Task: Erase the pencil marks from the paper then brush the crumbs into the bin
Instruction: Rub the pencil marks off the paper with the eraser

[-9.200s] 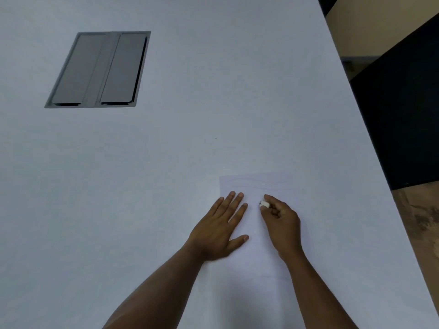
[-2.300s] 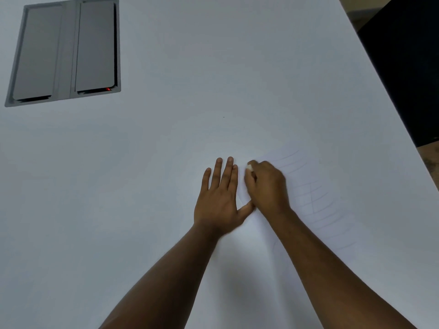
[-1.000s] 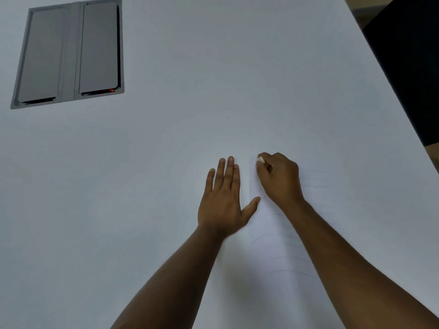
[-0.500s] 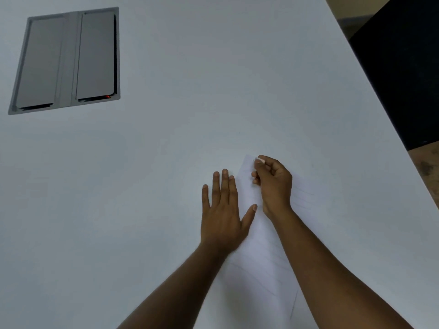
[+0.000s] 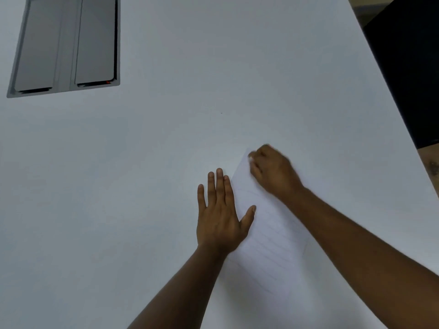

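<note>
Right hand (image 5: 273, 172) pinching eraser (image 5: 250, 158) at paper's (image 5: 268, 236) far corner; long axis running back toward wrist; left hand (image 5: 219, 214) flat beside.

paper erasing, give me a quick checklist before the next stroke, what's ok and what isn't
1. Left hand flat, steadying the paper: ok.
2. Right hand curled at the far corner, a blurred white bit at its fingertips, likely the eraser: ok.
3. Paper flat on the table: ok.
4. Marks gone: not ok, faint lines remain.
5. Crumbs: cannot tell.
6. Bin: cannot tell, none in view.
</note>
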`<action>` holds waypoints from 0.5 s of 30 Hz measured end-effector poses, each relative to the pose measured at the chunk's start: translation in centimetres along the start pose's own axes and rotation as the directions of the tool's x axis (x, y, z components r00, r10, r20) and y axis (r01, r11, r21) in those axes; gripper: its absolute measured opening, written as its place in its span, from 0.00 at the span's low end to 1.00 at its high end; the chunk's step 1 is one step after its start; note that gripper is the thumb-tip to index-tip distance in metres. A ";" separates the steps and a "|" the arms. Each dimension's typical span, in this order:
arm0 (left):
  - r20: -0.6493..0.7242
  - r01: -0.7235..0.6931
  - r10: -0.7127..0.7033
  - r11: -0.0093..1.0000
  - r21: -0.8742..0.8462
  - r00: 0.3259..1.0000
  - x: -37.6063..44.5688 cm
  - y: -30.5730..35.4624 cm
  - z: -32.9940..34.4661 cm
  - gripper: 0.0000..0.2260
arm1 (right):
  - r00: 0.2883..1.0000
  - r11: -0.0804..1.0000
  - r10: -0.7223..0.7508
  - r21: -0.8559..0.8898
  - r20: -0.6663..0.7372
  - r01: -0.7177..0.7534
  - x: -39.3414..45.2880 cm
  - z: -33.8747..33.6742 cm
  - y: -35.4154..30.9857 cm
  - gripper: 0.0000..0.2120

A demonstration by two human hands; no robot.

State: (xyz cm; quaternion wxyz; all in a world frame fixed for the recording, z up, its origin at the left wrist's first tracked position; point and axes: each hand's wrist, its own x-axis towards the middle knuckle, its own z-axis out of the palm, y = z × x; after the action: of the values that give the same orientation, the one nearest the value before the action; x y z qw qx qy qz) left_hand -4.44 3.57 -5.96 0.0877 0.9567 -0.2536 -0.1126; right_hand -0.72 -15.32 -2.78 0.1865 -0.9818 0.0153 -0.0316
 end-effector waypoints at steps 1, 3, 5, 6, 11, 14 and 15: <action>0.009 0.004 -0.004 1.000 0.003 1.000 0.0 0.1 0.0 0.42 | 0.997 0.999 0.034 0.023 -0.063 -0.032 0.7 -0.2 0.8 0.14; 0.016 0.009 -0.009 1.000 0.004 1.000 0.0 0.1 -0.1 0.42 | 0.990 0.996 0.037 0.088 -0.133 -0.025 1.0 -0.5 1.6 0.12; 0.010 0.011 -0.011 1.000 -0.004 1.000 0.0 0.1 -0.1 0.42 | 0.995 0.987 -0.031 0.157 -0.092 0.045 -0.1 -0.5 0.8 0.09; 0.001 0.011 -0.011 1.000 -0.002 1.000 0.0 0.1 -0.1 0.42 | 0.995 0.977 -0.076 0.196 -0.067 0.088 -1.0 -0.4 -0.1 0.08; -0.042 -0.021 0.022 1.000 0.005 0.999 0.0 -0.1 0.2 0.42 | 0.975 0.962 -0.207 0.197 0.074 0.190 -4.0 1.4 -2.8 0.14; -0.032 -0.011 0.012 1.000 0.017 0.999 0.0 0.1 0.2 0.42 | 0.975 0.972 -0.222 0.080 0.005 0.221 -2.9 1.7 -1.8 0.14; -0.019 -0.002 0.002 1.000 0.019 1.000 0.0 0.1 0.1 0.42 | 0.983 0.983 -0.178 0.028 -0.045 0.179 -2.1 1.6 -1.3 0.13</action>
State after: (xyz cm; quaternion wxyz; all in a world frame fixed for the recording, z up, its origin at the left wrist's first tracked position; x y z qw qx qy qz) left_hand -4.56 3.48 -6.06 0.0810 0.9583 -0.2549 -0.1011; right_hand -2.67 -13.44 -3.90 0.1979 -0.9753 -0.0693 -0.0691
